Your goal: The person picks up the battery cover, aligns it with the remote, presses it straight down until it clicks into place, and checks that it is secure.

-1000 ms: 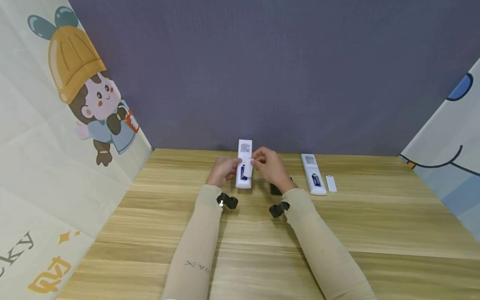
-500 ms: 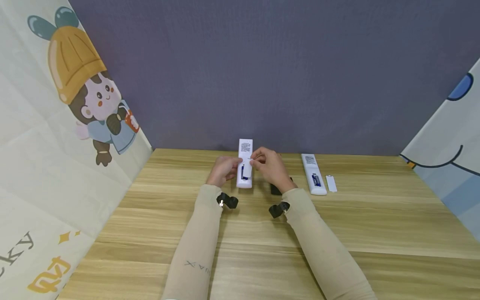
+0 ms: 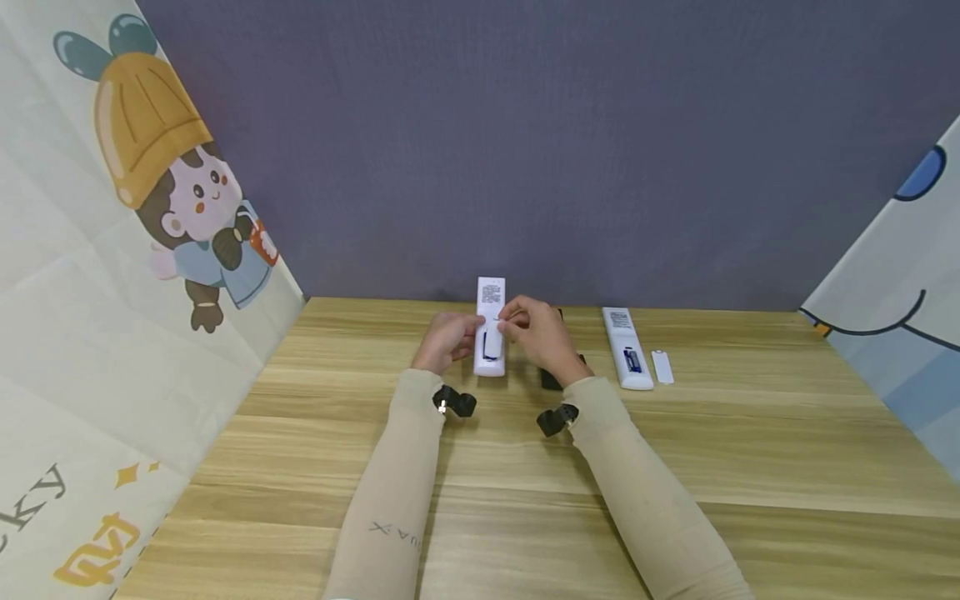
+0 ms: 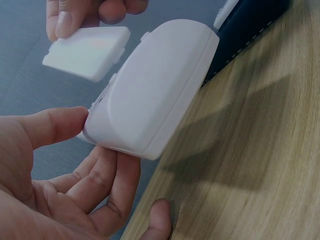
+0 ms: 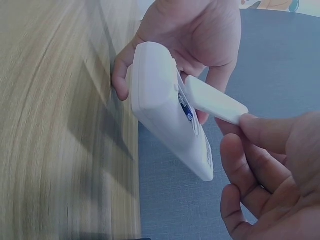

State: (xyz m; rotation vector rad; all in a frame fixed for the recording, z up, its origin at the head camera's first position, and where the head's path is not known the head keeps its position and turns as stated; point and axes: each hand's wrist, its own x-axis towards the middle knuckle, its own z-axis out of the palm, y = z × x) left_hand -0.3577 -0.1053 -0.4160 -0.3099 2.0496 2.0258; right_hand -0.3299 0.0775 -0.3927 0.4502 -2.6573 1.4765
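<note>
My left hand (image 3: 444, 340) grips a white remote control (image 3: 491, 293) by its side, thumb on the edge and fingers beneath. The remote's back faces up, and its battery compartment shows a blue battery (image 5: 185, 106). Between thumb and fingers of my right hand (image 3: 542, 335) is a white battery cover (image 4: 90, 52), pinched at one end. In the head view the cover lies over most of the compartment. From the right wrist it stands tilted, its far end close to the opening. Both remote and cover are held above the table.
A second white remote (image 3: 627, 348) lies back-up to the right, a battery showing in its compartment. Beside it rests a loose white cover (image 3: 662, 367). A black object (image 3: 551, 380) is partly hidden under my right wrist. Behind the wooden table (image 3: 510, 500) rises a dark grey-blue wall (image 3: 525, 150).
My right hand has shifted slightly left, bringing the battery cover further across the compartment, so less of the battery shows. My left hand keeps its grip on the remote.
</note>
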